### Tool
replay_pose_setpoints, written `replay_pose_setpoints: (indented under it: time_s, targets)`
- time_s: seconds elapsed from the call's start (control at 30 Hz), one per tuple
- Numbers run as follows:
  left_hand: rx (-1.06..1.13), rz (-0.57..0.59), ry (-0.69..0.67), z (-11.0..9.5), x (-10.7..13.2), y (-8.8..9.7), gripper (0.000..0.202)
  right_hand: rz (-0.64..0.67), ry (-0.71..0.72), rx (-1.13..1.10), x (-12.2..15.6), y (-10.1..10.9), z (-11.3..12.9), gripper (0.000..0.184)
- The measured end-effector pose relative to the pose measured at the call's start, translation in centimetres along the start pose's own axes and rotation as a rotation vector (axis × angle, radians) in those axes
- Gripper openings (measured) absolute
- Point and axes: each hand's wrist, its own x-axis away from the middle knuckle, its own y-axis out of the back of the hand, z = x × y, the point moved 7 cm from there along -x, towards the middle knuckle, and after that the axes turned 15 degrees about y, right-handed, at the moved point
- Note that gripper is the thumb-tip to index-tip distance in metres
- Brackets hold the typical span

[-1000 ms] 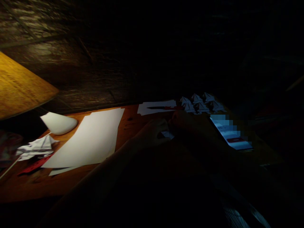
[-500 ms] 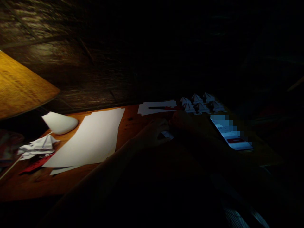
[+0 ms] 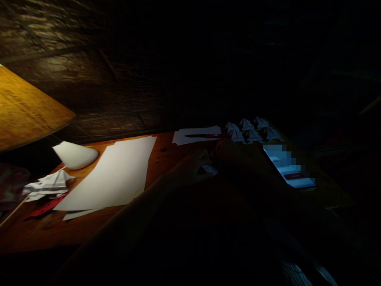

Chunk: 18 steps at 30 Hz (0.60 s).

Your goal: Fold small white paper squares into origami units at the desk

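Note:
The scene is very dark. My left hand (image 3: 190,169) and my right hand (image 3: 229,153) meet over the wooden table (image 3: 89,230), both with fingers curled around a small piece of white paper (image 3: 210,169) held between them. Just behind my hands lies a group of several small folded white paper figures (image 3: 253,130). A lit phone (image 3: 288,167) lies flat to the right of my right hand. A stack of white paper sheets (image 3: 116,174) lies to the left of my left arm.
A small white sheet with a dark, red-handled tool on it (image 3: 198,136) lies at the table's far edge. At the far left sit a white cone shape (image 3: 74,155), crumpled paper (image 3: 47,184), a red slip (image 3: 44,206) and a yellow lampshade (image 3: 26,111).

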Motion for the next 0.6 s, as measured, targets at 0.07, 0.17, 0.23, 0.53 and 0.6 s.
replay_pose_setpoints:
  time_s: [0.07,0.17,0.23,0.53,0.6]
  targets:
    - [-0.006,0.014,0.004,0.0,-0.1,0.0,0.030,0.004,0.003,0.001,0.0,0.0,0.0,0.031]
    - [-0.028,0.012,0.016,0.2,-0.2,0.0,0.029,0.001,0.007,0.013,0.0,0.0,0.1,0.030]
    - [-0.035,0.003,0.025,0.4,-0.2,0.0,0.029,0.000,0.002,0.027,0.0,0.0,0.1,0.029]
    - [-0.044,0.006,0.041,0.8,-0.1,-0.1,0.036,-0.254,0.093,-0.152,0.4,1.0,-0.3,0.023]
    - [-0.055,0.006,0.037,0.8,-0.1,-0.1,0.039,-0.294,0.044,-0.187,0.7,1.5,-0.7,0.021]
